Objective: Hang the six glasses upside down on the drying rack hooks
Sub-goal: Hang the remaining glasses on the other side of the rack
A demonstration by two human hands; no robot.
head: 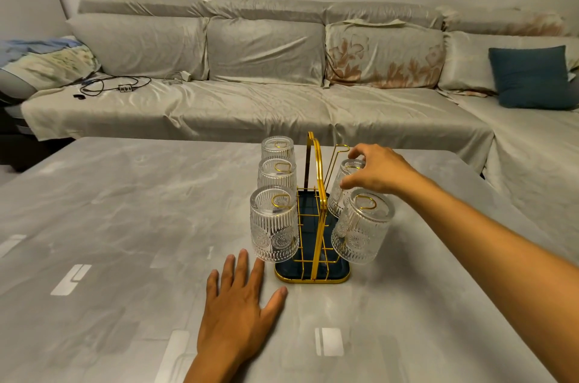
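A gold wire drying rack with a dark blue tray stands in the middle of the grey table. Three ribbed clear glasses hang upside down on its left hooks: far, middle, near. On the right side a near glass hangs upside down, and behind it a middle glass sits on its hook with my right hand around its base. The far right hook is bare. My left hand lies flat on the table, fingers spread, just left of the tray.
The grey marble-look table stretches around the rack on all sides. Behind it runs a long sofa under a pale cover, with a blue cushion at the right and cables at the left.
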